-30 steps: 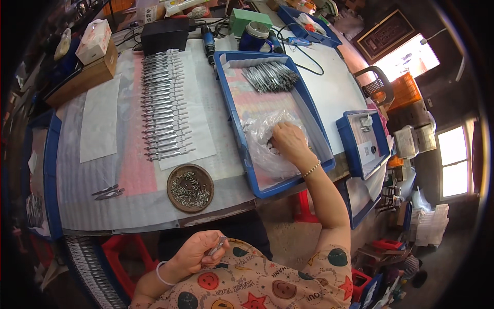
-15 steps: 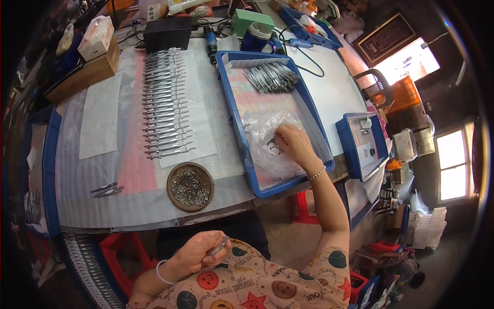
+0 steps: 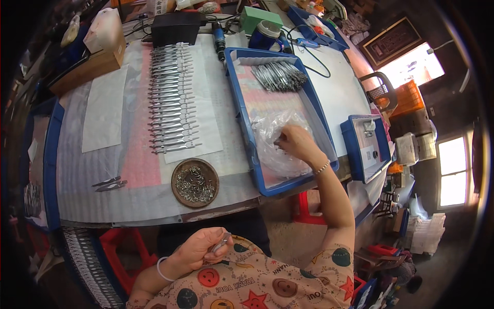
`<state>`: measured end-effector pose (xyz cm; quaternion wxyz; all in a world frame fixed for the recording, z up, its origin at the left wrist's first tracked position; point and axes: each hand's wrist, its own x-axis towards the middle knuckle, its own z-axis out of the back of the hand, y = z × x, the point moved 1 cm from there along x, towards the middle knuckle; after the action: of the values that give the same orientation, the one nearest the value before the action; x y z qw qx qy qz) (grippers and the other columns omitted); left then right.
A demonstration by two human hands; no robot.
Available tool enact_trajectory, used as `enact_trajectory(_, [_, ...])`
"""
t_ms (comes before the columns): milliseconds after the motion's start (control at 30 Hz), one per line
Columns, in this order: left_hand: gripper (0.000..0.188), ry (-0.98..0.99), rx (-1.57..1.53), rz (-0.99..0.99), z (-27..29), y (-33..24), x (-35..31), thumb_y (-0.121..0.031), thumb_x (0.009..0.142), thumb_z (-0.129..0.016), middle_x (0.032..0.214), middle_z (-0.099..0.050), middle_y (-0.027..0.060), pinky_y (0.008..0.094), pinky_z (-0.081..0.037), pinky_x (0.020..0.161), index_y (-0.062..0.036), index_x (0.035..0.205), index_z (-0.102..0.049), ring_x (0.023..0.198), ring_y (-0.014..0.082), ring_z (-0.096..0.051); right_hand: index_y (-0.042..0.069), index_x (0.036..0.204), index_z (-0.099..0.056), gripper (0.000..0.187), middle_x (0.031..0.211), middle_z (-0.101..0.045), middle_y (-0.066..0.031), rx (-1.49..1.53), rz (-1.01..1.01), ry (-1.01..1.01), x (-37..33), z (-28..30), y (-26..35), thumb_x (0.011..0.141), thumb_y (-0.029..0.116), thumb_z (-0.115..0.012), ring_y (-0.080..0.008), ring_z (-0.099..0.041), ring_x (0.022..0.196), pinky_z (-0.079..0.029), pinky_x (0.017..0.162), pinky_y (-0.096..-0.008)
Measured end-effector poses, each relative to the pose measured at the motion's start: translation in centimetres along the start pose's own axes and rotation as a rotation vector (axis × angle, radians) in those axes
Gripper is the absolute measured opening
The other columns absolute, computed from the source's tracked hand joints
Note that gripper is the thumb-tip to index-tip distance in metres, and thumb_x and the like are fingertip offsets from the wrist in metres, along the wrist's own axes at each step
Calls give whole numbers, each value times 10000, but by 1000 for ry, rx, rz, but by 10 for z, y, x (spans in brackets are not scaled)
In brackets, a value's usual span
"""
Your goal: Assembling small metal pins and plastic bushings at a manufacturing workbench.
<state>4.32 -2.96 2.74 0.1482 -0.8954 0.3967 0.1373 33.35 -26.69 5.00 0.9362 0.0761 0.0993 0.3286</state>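
Note:
Close to my body, my left hand (image 3: 202,248) is closed round a small flat metal piece (image 3: 222,242), whose end sticks out past the fingers. My right hand (image 3: 301,144) reaches into a clear plastic bag (image 3: 272,157) lying in a large blue tray (image 3: 256,170). Its fingertips are pinched together inside the bag, and what they hold is hidden. A heap of slim metal tool-like pieces (image 3: 280,77) lies at the tray's far end. To the left, a long row of similar metal pieces (image 3: 172,105) rests on white paper. A round brown bowl (image 3: 178,198) holds small metal pins.
Two dark tweezer-like tools (image 3: 110,185) lie at the table's left. Behind stand a black box (image 3: 176,29), a blue power screwdriver (image 3: 219,41), a blue jar (image 3: 263,36) and cords. Blue trays (image 3: 351,149) flank the table; red stools (image 3: 307,211) stand below its front edge.
The whole view has shifted slightly, so the table appears a little to the right. My right hand remains in the bag with its fingers slightly lower; my left hand keeps its grip.

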Motion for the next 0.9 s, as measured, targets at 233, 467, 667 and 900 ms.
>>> enact_trajectory(233, [319,42,-142,-97,11,1,-5,-307,972,-457,688,-481,31,157,-252,395,2,1007,-532,461,35,-311,29,939,-572,184,886,-565,-132,325,102,-185,-55,51,94,760,6,-612,-313,-542,832,-442,731,-371])
enact_trajectory(467, [380,91,-87,-39,0,-11,5,-388,974,-431,626,-447,-14,165,-243,387,-24,977,-545,439,23,-304,-3,971,-578,219,921,-589,-116,857,320,227,-81,-1,157,763,-24,-643,-253,-591,835,-473,722,-309])
enact_trajectory(667, [388,22,-188,-2,4,-7,-7,-383,991,-384,615,-459,-23,175,-239,375,-35,951,-550,423,27,-304,13,988,-600,198,933,-603,-125,1001,426,244,-69,-20,168,793,9,-633,-281,-599,832,-486,715,-327])
enact_trajectory(900, [379,32,-232,40,3,-1,-14,-379,991,-384,635,-464,-23,177,-238,378,-38,950,-546,425,25,-313,16,975,-597,220,905,-619,-118,877,584,228,-64,-14,175,766,5,-663,-283,-613,816,-499,695,-334])
